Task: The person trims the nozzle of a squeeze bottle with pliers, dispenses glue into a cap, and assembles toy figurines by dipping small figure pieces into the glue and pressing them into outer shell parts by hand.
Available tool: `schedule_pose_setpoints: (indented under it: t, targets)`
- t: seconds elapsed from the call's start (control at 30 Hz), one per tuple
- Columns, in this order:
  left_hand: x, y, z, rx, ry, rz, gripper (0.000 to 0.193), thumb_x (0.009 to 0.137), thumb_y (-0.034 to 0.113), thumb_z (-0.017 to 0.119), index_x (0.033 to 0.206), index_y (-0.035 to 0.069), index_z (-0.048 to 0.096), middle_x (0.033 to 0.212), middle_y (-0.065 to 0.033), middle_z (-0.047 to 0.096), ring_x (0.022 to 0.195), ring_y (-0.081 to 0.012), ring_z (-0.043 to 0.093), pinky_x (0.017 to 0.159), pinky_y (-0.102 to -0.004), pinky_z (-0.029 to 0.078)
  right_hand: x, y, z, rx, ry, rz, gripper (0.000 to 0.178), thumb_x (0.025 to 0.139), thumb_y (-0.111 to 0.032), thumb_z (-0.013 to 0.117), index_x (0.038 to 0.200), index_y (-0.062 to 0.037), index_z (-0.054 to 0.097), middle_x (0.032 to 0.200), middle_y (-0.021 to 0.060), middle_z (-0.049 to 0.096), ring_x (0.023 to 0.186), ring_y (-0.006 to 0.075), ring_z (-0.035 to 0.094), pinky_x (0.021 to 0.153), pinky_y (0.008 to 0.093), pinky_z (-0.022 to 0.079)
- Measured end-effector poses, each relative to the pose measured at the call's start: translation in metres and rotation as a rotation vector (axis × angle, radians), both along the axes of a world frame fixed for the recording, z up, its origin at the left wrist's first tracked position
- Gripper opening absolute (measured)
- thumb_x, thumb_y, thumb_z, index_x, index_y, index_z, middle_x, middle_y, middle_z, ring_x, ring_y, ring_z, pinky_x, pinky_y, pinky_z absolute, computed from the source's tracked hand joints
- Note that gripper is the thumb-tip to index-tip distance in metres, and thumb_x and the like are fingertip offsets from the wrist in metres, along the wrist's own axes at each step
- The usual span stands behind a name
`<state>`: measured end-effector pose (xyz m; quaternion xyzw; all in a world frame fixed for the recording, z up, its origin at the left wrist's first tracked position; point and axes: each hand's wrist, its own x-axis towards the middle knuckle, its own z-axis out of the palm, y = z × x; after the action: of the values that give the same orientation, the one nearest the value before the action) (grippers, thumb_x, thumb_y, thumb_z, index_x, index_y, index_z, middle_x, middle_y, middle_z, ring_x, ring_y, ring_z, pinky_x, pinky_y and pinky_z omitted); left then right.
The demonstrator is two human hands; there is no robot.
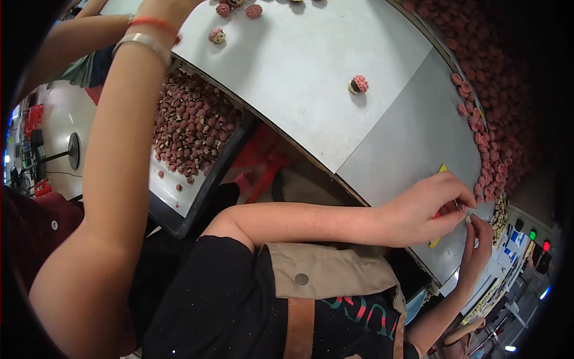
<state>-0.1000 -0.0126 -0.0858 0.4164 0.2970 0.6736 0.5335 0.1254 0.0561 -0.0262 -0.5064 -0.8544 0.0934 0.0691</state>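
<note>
My left hand (426, 206) reaches over the grey part of the table with thumb and fingers pinched together. My right hand (478, 242) comes up close against it, its fingertips pressed on a small pale piece (469, 219). Both hands seem to grip this piece between them; its exact kind is too small to tell. A bit of red shows under the fingers of my left hand. Beneath that hand lies something yellow (443, 168), mostly covered. Farther off on the white surface sits a small knobby pink ball with a dark and cream side (359, 84).
Heaped red pieces (490, 90) line the table's curved right edge. More knobby balls (253, 11) lie at the far side. On the left, a black-rimmed tray (224, 161) holds many dark red balls. A co-worker's braceleted arm (116, 161) reaches across at left.
</note>
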Motion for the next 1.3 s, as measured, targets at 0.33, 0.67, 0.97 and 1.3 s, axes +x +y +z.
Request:
schedule_pose_setpoints:
  t: [0.33,0.67,0.97,1.3]
  targets:
    - [-0.014,-0.003,0.013,-0.245,-0.145,-0.132,0.028,0.093,0.009,0.054,0.119,-0.001,0.050,0.108,-0.0085,0.056,0.095,-0.0134,0.059,0.080,-0.0271,0.049,-0.007,0.006,0.010,-0.070,0.228,-0.079,0.014,0.087,-0.004,0.058,0.100,0.0011,0.062,0.090,0.0088,0.061,0.080,0.0189,0.059,0.074,0.0274,0.046]
    - [-0.006,-0.001,0.011,-0.239,-0.186,-0.167,0.030,0.094,0.010,0.055,0.121,-0.002,0.049,0.111,-0.0078,0.057,0.099,-0.0124,0.057,0.089,-0.0273,0.047,-0.040,-0.023,0.008,0.008,0.238,0.236,0.018,0.078,-0.004,0.066,0.096,-0.0024,0.063,0.088,0.0098,0.059,0.080,0.0259,0.059,0.070,0.0334,0.048]
    - [-0.006,-0.001,0.009,-0.212,-0.179,-0.155,0.030,0.093,0.007,0.055,0.121,-0.003,0.048,0.111,-0.0088,0.057,0.101,-0.0135,0.057,0.090,-0.0284,0.047,-0.052,-0.019,-0.002,0.113,0.197,0.334,0.018,0.077,-0.005,0.067,0.094,-0.0047,0.063,0.085,0.0083,0.058,0.078,0.0264,0.058,0.069,0.0345,0.048]
    - [-0.004,-0.001,0.016,-0.232,-0.082,-0.201,0.028,0.094,0.009,0.054,0.118,-0.004,0.050,0.110,-0.0101,0.060,0.101,-0.0142,0.058,0.091,-0.0277,0.047,-0.045,-0.032,-0.004,-0.459,0.966,-0.040,0.018,0.085,-0.001,0.059,0.103,0.0013,0.060,0.097,0.0082,0.058,0.091,0.0154,0.057,0.077,0.0269,0.046]
